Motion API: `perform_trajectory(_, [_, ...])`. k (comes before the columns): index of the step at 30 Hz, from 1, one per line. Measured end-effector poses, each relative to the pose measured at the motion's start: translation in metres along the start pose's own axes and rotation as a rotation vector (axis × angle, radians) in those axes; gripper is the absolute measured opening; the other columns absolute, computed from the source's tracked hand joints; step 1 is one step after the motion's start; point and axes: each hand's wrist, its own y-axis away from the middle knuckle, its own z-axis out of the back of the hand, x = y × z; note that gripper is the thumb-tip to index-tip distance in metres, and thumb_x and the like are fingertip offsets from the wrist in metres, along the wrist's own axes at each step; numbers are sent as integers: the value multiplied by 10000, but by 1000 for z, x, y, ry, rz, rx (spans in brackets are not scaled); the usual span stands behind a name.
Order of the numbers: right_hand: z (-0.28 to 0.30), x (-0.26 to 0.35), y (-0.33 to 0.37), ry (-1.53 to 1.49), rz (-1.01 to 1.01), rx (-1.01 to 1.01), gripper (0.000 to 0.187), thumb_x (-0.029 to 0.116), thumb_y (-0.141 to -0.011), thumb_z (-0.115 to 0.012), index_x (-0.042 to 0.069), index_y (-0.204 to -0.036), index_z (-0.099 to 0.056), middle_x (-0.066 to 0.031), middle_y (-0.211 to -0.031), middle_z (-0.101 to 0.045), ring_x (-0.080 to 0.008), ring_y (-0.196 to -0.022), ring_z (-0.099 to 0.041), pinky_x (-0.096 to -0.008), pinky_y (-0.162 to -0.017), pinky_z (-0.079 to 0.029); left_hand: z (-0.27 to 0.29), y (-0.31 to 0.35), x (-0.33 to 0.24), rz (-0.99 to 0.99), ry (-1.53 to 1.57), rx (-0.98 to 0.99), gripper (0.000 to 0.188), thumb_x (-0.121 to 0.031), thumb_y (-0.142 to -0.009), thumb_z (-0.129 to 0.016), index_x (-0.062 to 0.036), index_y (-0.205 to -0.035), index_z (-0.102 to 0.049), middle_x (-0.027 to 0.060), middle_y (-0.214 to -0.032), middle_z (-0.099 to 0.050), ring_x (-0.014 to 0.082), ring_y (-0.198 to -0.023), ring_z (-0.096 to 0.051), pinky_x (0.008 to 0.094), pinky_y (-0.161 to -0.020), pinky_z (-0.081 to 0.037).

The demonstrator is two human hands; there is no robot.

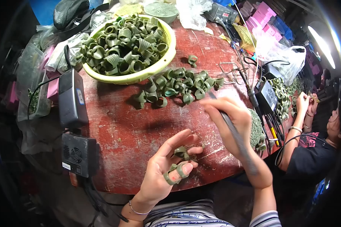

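Note:
My left hand (161, 166) is turned palm up near the table's front edge, holding a small olive-green ring-shaped piece (182, 153) between its curled fingers. A green band (169, 176) is wrapped round the thumb of that hand. In my right hand (233, 121) is a long grey flat tool (235, 132), gripped like a pen. The tool's tip points away over the table, apart from the piece in my left hand. Beyond my hands lies a loose pile of similar green ring pieces (178, 85), and a single one (192, 59) lies behind it.
A yellow basket (140, 77) heaped with green ring pieces stands at the far left of the red table (117, 151). Dark boxes (72, 98) with cables line the left edge. A corded pen-like tool (250, 89) lies right. A co-worker's hands (306, 103) work at the right.

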Motion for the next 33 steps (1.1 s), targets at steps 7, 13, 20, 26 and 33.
perform_trajectory(7, [-36, -12, -19, 245, 110, 43, 116, 119, -740, -662, 40, -792, -595, -92, -695, -487, -268, -616, -519, -350, -557, -410, 10, 5, 2, -20, 151, -83, 162, -104, -798, -638, -2, -904, -571, 88, -780, -592, 150, -701, -567, 234, -458, -434])
perform_trajectory(13, [1, 31, 17, 37, 129, 127, 163, 24, -698, -685, 45, -856, -652, -73, -698, -550, -154, -580, -515, -255, -512, -403, 7, 10, 2, -117, 54, -146, 282, -98, -798, -643, 14, -1034, -537, 76, -857, -581, 117, -736, -564, 212, -525, -467])
perform_trajectory(20, [25, 39, 39, -13, 323, 172, 362, -30, -614, -640, -11, -976, -630, -110, -780, -551, -174, -591, -570, -258, -476, -455, 0, 11, -6, 101, 79, 113, 479, -71, -773, -666, 9, -1203, -471, 110, -1071, -536, 130, -829, -574, 214, -606, -507])
perform_trajectory(26, [37, 47, 62, -193, 35, 68, 311, -36, -777, -595, -18, -1086, -581, -163, -854, -637, -199, -664, -630, -259, -567, -506, -9, 11, 3, -122, -103, 128, 374, -133, -795, -651, 19, -1118, -540, 143, -1086, -525, 152, -793, -577, 229, -540, -510])
perform_trajectory(33, [35, 33, 95, -666, 16, -25, 232, 69, -807, -605, -81, -982, -582, -189, -758, -649, -242, -604, -647, -308, -555, -521, -17, 11, 2, -64, -103, 96, 404, -166, -803, -644, 26, -1139, -527, 152, -1113, -506, 190, -825, -592, 240, -535, -510])
